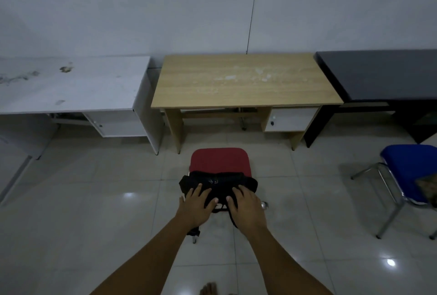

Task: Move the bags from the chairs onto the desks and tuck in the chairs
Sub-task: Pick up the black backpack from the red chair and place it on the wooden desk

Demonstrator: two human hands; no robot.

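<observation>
On the near edge of a red chair seat (220, 161), in the middle of a tiled floor (94, 200), lies a black bag (217, 182). Both of the person's bare hands are laid on top of it. The left hand (195, 204) rests flat with fingers spread across the bag's left half; the right hand (246, 206) does the same on the right half. Neither grip has closed: the fingers lie open over the fabric rather than curled round a strap or handle. A strap hangs down below the hands.

The red chair stands pulled out, apart from the wooden desk (246, 81) directly behind it, whose tabletop carries no bag. To the left is a white desk (71, 84) with a stained tabletop, also without a bag. To the right is a black desk (383, 74), and before it a blue chair (411, 171) stands pulled out, with what may be another bag at the frame's right edge, too cropped to tell.

Judging from this, the task appears barely begun. No bag sits on any desk in view and no chair is tucked in. This bag is not yet lifted, and its chair must be pushed under afterwards.
</observation>
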